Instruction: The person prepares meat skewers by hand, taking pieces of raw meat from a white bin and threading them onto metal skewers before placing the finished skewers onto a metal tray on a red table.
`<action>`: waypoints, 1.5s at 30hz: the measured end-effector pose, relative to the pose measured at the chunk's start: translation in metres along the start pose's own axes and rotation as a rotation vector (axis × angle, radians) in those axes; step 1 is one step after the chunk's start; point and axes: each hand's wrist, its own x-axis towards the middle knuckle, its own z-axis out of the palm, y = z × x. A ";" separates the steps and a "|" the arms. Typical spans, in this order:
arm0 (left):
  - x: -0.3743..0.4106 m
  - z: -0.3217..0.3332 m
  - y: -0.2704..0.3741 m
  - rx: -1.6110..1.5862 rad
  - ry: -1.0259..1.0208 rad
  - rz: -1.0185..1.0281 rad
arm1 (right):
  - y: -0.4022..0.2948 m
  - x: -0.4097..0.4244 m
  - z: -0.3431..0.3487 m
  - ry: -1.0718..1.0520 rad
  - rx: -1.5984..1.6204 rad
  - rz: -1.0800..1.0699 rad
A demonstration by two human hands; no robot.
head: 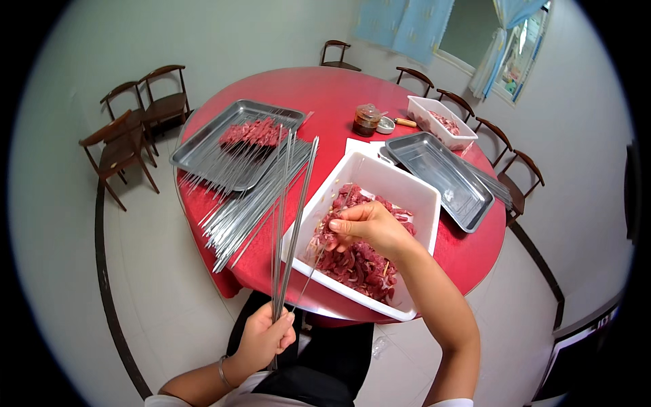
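Note:
My left hand [267,330] grips a bundle of thin metal skewers [278,224] that stand almost upright in front of me. One single skewer [308,285] slants away from that hand up to my right hand [374,226]. Over a white plastic tub [427,216], the right thumb and fingers pinch a piece of raw meat at this skewer's far part; the fingers partly hide the piece and the tip. Strips of raw red meat [358,267], mixed with pale slivers, lie in the tub, which sits at the near edge of the round red-covered table [325,91].
Left on the table, a metal tray [196,155] bears skewered meat [254,133], beside many loose skewers [244,219]. Another metal tray [440,175] lies right, near a second white tub [419,109] of meat. A glass jar [366,121] stands behind. Wooden chairs [165,104] line the walls.

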 end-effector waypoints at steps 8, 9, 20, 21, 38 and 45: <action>-0.001 -0.009 0.008 -0.039 -0.009 -0.017 | 0.008 0.005 -0.014 0.225 -0.590 -0.078; -0.001 -0.009 0.009 -0.047 -0.012 -0.018 | 0.013 0.009 -0.018 0.251 -0.812 -0.073; -0.001 -0.010 0.011 -0.065 -0.019 -0.032 | 0.027 0.016 -0.001 0.142 -1.192 -0.443; -0.001 -0.010 0.011 -0.070 -0.020 -0.026 | 0.026 0.017 -0.005 0.234 -1.179 -0.486; -0.005 -0.006 0.013 0.076 -0.046 -0.085 | 0.007 0.012 -0.030 0.399 0.568 -0.262; -0.009 -0.005 0.015 0.124 -0.064 -0.101 | 0.004 0.009 -0.034 0.393 0.615 -0.408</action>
